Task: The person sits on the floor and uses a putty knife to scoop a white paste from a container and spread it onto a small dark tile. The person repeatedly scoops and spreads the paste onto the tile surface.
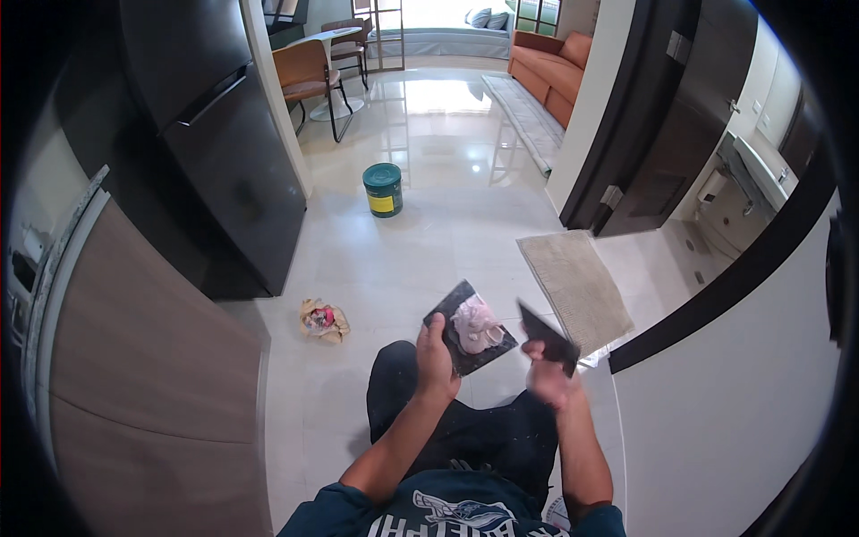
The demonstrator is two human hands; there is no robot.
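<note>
My left hand (437,356) holds a dark, flat rectangular plate (471,366) in front of my knees, its thumb over the near left edge. On the plate lies a lump of pale pinkish paste (477,325), thick and uneven. To the right, my right hand (553,379) grips a second thin dark plate (547,335), tilted and held apart from the first one. The right hand is blurred, and part of its plate is hidden by the fingers.
A green lidded bucket (382,190) stands ahead on the tiled floor. Crumpled brown paper (323,321) with pink and red material lies at left. A beige mat (576,288) is at right, by a dark door (684,121). A dark refrigerator (221,161) and a brown cabinet (147,349) flank the left.
</note>
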